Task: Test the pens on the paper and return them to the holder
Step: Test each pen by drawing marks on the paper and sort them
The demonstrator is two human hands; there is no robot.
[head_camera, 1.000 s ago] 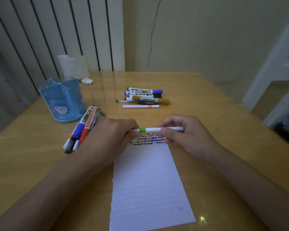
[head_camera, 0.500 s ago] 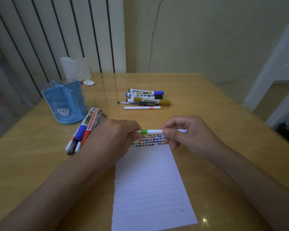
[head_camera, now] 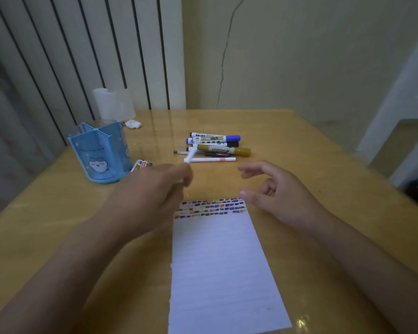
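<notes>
The left hand (head_camera: 152, 196) gripped a white pen (head_camera: 189, 157), seemingly just tested; the right hand (head_camera: 273, 196) hung open, empty. Next, I judged, the pen needed carrying to the blue holder (head_camera: 101, 155).

Wooden table (head_camera: 323, 179): paper (head_camera: 222, 268), pens (head_camera: 217, 145), holder (head_camera: 101, 153)

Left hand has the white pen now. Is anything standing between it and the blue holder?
Nothing visible does. The left hand grips the white pen, and the blue holder stands to its left with its top open. Only the tips of markers lying on the table show beside the holder's base, lower than the hand.
</notes>
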